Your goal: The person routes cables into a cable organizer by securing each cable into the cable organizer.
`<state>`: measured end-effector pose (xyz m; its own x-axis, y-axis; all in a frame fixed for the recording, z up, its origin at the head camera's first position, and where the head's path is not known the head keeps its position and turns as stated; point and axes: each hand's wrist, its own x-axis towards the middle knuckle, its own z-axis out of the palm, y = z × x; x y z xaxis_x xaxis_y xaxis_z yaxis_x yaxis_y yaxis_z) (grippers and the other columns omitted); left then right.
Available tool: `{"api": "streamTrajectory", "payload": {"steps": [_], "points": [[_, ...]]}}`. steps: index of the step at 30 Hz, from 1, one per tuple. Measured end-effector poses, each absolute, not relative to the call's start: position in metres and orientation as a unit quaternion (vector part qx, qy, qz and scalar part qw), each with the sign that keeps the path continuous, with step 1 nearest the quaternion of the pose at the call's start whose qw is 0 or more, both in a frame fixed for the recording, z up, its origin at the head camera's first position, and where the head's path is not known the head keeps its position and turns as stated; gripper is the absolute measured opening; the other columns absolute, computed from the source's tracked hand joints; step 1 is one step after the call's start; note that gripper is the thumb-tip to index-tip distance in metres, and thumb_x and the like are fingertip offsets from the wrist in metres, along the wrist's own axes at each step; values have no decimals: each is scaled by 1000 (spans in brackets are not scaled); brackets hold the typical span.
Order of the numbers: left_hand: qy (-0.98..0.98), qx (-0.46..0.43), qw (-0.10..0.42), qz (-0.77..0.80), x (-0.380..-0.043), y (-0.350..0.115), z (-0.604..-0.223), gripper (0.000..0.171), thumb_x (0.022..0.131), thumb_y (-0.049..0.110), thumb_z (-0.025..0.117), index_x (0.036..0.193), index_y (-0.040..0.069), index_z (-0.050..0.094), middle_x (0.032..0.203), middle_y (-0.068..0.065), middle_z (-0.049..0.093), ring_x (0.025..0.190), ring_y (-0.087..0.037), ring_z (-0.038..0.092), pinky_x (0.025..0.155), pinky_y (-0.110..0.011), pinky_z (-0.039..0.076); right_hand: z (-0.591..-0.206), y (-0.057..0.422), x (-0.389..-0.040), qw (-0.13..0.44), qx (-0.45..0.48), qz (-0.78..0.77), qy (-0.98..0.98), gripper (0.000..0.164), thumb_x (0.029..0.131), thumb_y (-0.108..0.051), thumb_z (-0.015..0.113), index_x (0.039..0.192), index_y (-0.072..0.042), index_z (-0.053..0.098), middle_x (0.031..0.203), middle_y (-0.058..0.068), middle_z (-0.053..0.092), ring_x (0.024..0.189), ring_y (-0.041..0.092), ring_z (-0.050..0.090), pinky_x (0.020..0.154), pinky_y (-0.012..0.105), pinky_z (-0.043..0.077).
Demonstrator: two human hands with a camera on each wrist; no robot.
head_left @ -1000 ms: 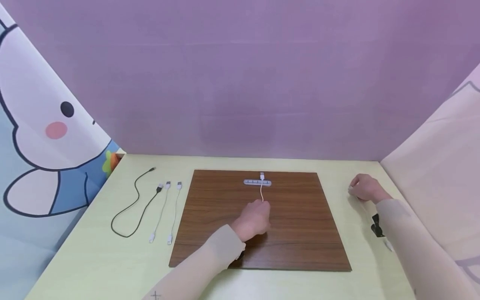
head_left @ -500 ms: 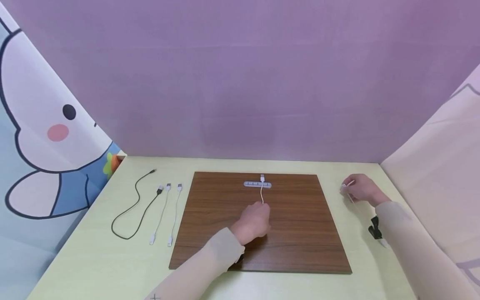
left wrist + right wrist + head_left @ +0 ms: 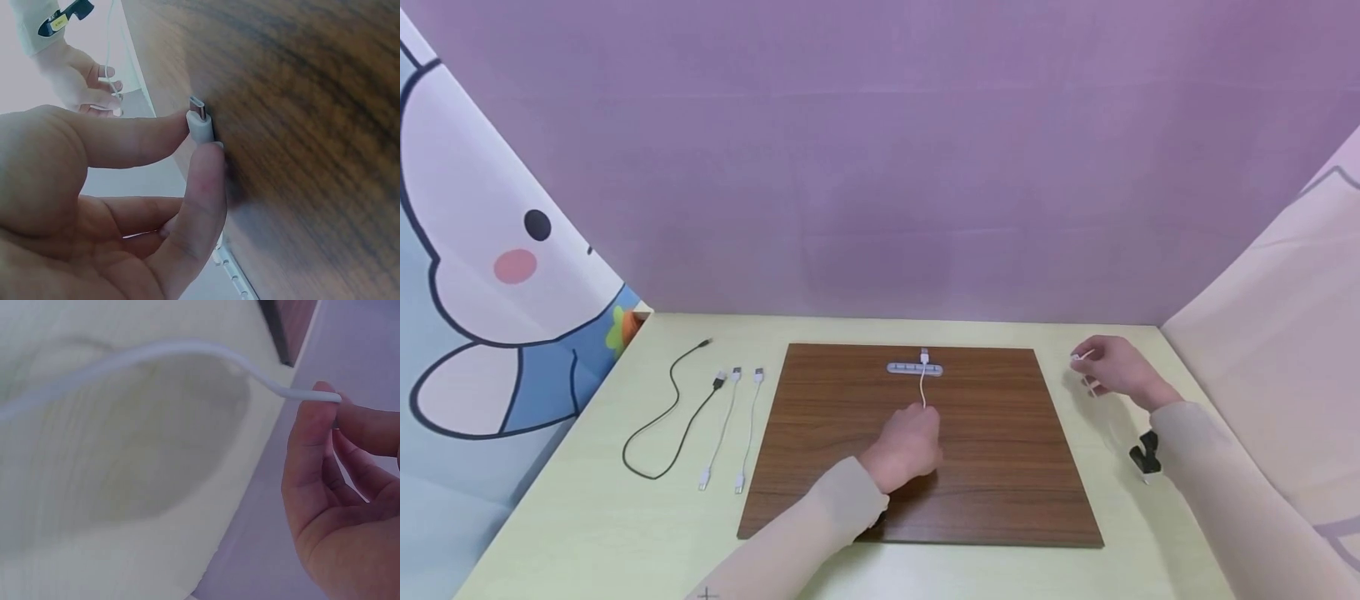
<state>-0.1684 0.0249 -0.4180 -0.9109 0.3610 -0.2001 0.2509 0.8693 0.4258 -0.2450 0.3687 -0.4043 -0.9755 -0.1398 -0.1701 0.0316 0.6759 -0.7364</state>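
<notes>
My left hand is over the middle of a brown wooden board. Between thumb and finger it pinches the USB-C plug of a white charging cable. This cable runs away to a light-coloured cable clip near the board's far edge, where its USB-A plug sticks out beyond the clip. To the right of the board, my right hand pinches a second white charging cable at thumb and fingertips, above the table. A length of that cable trails back past the wrist.
Left of the board lie a looped black USB cable and two white USB cables, one nearer the board and one farther from it. A purple backdrop rises behind the pale table, with fabric at both sides.
The right hand has moved left and a little away from me, its fingers parting more, and the white cable has shifted with it. The left hand has stayed at the plug.
</notes>
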Motion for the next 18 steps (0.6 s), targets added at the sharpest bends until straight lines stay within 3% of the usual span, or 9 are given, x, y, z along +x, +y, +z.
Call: {"api": "streamTrajectory", "payload": {"steps": [7,18], "points": [[948,150,123,250,-166,23,-418,25,95,10,67,72,6,60,64,-5,51,48,-15,46,42,-27,40,-399,355,-242,85,-48,-409,907,32,100,-11,61,122,12,55,95,22,67,75,26,67,63,34,59],[947,198,33,250,-168,28,-415,26,98,21,66,76,11,61,72,0,52,59,-14,49,47,-27,43,-382,326,-236,17,-89,-413,906,29,99,-11,65,118,10,59,97,20,67,73,24,67,59,35,60]]}}
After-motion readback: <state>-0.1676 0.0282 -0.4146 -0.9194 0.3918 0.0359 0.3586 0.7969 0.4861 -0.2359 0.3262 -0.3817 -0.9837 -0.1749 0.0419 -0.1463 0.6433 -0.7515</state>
